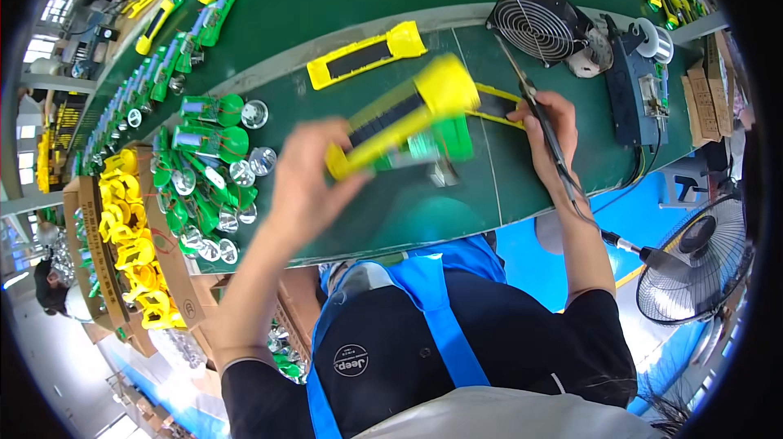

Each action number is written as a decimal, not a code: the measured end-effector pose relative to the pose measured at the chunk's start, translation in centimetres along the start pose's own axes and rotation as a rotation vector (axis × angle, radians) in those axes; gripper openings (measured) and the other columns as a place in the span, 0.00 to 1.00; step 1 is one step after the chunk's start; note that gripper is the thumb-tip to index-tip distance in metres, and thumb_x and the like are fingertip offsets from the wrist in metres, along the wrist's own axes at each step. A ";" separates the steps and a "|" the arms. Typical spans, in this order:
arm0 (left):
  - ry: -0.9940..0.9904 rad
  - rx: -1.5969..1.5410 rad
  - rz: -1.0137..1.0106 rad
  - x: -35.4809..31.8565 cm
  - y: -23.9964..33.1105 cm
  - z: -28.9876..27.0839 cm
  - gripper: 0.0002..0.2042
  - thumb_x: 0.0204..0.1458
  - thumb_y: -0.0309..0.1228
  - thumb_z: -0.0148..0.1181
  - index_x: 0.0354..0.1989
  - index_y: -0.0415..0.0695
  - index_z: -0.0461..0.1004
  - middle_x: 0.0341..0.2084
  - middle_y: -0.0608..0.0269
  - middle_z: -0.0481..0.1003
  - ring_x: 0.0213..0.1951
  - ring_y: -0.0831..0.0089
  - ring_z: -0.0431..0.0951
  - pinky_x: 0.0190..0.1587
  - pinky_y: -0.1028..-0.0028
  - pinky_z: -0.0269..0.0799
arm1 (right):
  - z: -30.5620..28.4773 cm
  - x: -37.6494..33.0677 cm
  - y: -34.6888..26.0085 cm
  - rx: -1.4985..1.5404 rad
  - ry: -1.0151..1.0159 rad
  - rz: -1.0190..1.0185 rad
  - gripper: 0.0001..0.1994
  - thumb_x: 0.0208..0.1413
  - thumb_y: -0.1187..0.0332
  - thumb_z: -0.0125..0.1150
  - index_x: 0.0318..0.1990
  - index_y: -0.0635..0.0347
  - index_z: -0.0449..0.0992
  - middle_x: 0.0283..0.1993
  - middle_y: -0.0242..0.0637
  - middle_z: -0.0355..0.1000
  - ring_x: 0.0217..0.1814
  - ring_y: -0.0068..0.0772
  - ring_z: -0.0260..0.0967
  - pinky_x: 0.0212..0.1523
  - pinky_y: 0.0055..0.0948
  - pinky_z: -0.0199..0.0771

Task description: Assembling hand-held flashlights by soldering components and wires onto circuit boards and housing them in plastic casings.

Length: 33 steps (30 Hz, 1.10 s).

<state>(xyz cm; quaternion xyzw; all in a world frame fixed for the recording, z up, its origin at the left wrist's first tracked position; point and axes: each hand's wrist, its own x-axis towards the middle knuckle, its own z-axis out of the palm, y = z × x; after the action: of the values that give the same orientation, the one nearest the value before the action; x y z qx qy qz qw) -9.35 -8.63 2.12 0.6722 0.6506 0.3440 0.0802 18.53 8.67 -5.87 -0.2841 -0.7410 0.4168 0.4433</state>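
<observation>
My left hand (306, 182) is closed around one end of a yellow torch housing (444, 88) with a dark panel, raised over the green workbench and blurred by motion. In my right hand (555, 133) is a soldering iron (528, 90), its tip pointing away from me. A slim yellow part (495, 103) reaches the fingers of that hand; whether they grip it I cannot tell. Partly hidden under the raised housing are a green torch part (453, 139) and a small shiny piece (444, 175). Another yellow housing (367, 55) lies farther back on the bench.
Green torch parts with reflectors (214, 145) crowd the bench's left side. A carton (175, 247) of yellow parts stands at left. Back right are a black square fan (538, 19) and a soldering unit (632, 88) with a wire spool (652, 41). A round fan (693, 259) stands at right.
</observation>
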 end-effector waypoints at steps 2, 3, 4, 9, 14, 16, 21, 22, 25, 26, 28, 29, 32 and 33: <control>0.095 0.007 -0.093 5.6 -1.9 -0.9 0.21 0.34 0.23 0.68 0.37 0.42 0.62 0.35 0.51 0.69 0.37 0.53 0.72 0.38 0.66 0.69 | -0.1 -0.3 -0.2 0.019 0.032 0.016 0.15 0.56 0.73 0.53 0.50 0.62 0.59 0.39 0.43 0.70 0.38 0.33 0.73 0.43 0.31 0.73; 0.146 0.065 -0.103 8.8 -3.3 -0.7 0.21 0.36 0.25 0.67 0.37 0.42 0.61 0.33 0.52 0.70 0.35 0.55 0.73 0.37 0.66 0.69 | 0.0 -0.2 -0.2 0.040 0.050 0.035 0.15 0.57 0.72 0.53 0.49 0.62 0.59 0.39 0.44 0.70 0.38 0.33 0.73 0.43 0.31 0.73; 0.187 0.040 -0.153 12.0 -5.3 0.1 0.21 0.37 0.28 0.68 0.35 0.42 0.60 0.29 0.54 0.71 0.32 0.56 0.73 0.35 0.65 0.69 | -0.1 -0.2 -0.4 0.058 0.059 0.027 0.15 0.57 0.72 0.53 0.49 0.62 0.59 0.39 0.44 0.70 0.38 0.33 0.73 0.43 0.31 0.73; 0.328 0.313 -0.401 20.3 -13.8 5.1 0.24 0.35 0.38 0.71 0.36 0.44 0.62 0.28 0.54 0.73 0.32 0.54 0.75 0.37 0.62 0.70 | -0.4 0.3 0.2 0.090 0.002 -0.008 0.15 0.56 0.73 0.53 0.49 0.62 0.59 0.40 0.45 0.68 0.37 0.33 0.73 0.42 0.33 0.73; 0.549 0.721 -0.077 27.0 -13.7 7.4 0.19 0.39 0.40 0.67 0.36 0.45 0.67 0.29 0.53 0.73 0.33 0.55 0.75 0.37 0.63 0.70 | -1.5 0.5 0.6 0.089 -0.049 -0.036 0.15 0.55 0.73 0.53 0.48 0.63 0.59 0.40 0.47 0.67 0.35 0.34 0.73 0.38 0.32 0.74; 0.349 0.184 0.229 32.5 -12.0 8.2 0.19 0.42 0.43 0.64 0.39 0.45 0.71 0.32 0.52 0.74 0.35 0.55 0.75 0.38 0.64 0.70 | -1.6 0.7 0.4 0.119 -0.040 -0.045 0.16 0.53 0.73 0.55 0.48 0.63 0.59 0.38 0.47 0.67 0.33 0.34 0.72 0.36 0.31 0.74; -0.310 -0.138 0.005 39.8 -8.0 18.2 0.21 0.47 0.50 0.59 0.45 0.50 0.72 0.39 0.58 0.74 0.36 0.63 0.75 0.37 0.68 0.69 | -1.9 1.6 0.0 -0.026 -0.108 -0.162 0.15 0.50 0.69 0.59 0.43 0.62 0.63 0.26 0.42 0.73 0.28 0.37 0.71 0.32 0.33 0.71; -0.316 -0.075 0.148 40.1 -8.6 19.9 0.21 0.47 0.50 0.59 0.45 0.51 0.73 0.38 0.60 0.75 0.35 0.66 0.75 0.37 0.69 0.69 | -1.6 1.8 -0.1 0.013 -0.104 -0.169 0.14 0.50 0.69 0.59 0.42 0.63 0.63 0.26 0.42 0.73 0.28 0.37 0.70 0.32 0.33 0.71; -0.319 -0.030 0.081 39.8 -7.5 20.7 0.20 0.48 0.49 0.60 0.42 0.48 0.74 0.33 0.66 0.73 0.32 0.76 0.73 0.36 0.75 0.68 | -1.6 1.9 -0.2 0.024 -0.107 -0.142 0.14 0.50 0.69 0.58 0.42 0.62 0.63 0.26 0.41 0.73 0.29 0.37 0.71 0.32 0.33 0.71; -0.315 -0.154 0.014 39.6 -7.3 19.3 0.19 0.48 0.48 0.60 0.41 0.47 0.74 0.31 0.67 0.72 0.32 0.78 0.72 0.35 0.76 0.68 | -1.7 2.0 -0.4 0.028 -0.121 -0.140 0.14 0.50 0.69 0.58 0.42 0.62 0.63 0.26 0.41 0.73 0.29 0.37 0.71 0.32 0.33 0.71; -0.209 -0.236 0.013 37.9 -7.4 15.1 0.16 0.52 0.42 0.58 0.44 0.48 0.73 0.27 0.69 0.72 0.28 0.82 0.70 0.31 0.80 0.65 | -1.5 2.7 -0.6 0.046 -0.133 -0.164 0.15 0.50 0.70 0.58 0.43 0.63 0.63 0.26 0.42 0.73 0.29 0.38 0.71 0.32 0.31 0.71; -0.022 -0.189 0.048 36.0 -6.6 12.5 0.20 0.49 0.48 0.57 0.44 0.48 0.74 0.32 0.59 0.76 0.36 0.69 0.76 0.36 0.72 0.69 | -1.5 2.7 -0.4 0.063 -0.152 -0.175 0.16 0.51 0.69 0.58 0.44 0.64 0.62 0.29 0.43 0.72 0.30 0.36 0.71 0.33 0.31 0.72; -0.184 -0.316 -0.128 28.3 -2.7 3.9 0.17 0.54 0.39 0.55 0.51 0.50 0.69 0.26 0.70 0.71 0.27 0.83 0.69 0.29 0.83 0.64 | -1.3 1.2 -0.1 0.146 -0.114 -0.022 0.16 0.53 0.70 0.55 0.46 0.64 0.60 0.34 0.45 0.70 0.34 0.34 0.72 0.38 0.31 0.72; -0.190 -0.323 -0.160 24.5 -1.4 1.9 0.20 0.51 0.39 0.58 0.52 0.47 0.68 0.25 0.66 0.72 0.30 0.80 0.72 0.32 0.79 0.66 | -1.4 0.5 0.0 0.161 -0.135 -0.010 0.16 0.53 0.70 0.55 0.46 0.64 0.60 0.34 0.45 0.70 0.34 0.34 0.72 0.38 0.31 0.72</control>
<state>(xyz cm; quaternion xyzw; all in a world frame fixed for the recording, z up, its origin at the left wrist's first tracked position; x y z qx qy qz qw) -11.49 15.00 8.69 0.6263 0.6277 0.3714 0.2752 19.51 9.57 -5.27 -0.2151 -0.7347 0.4910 0.4159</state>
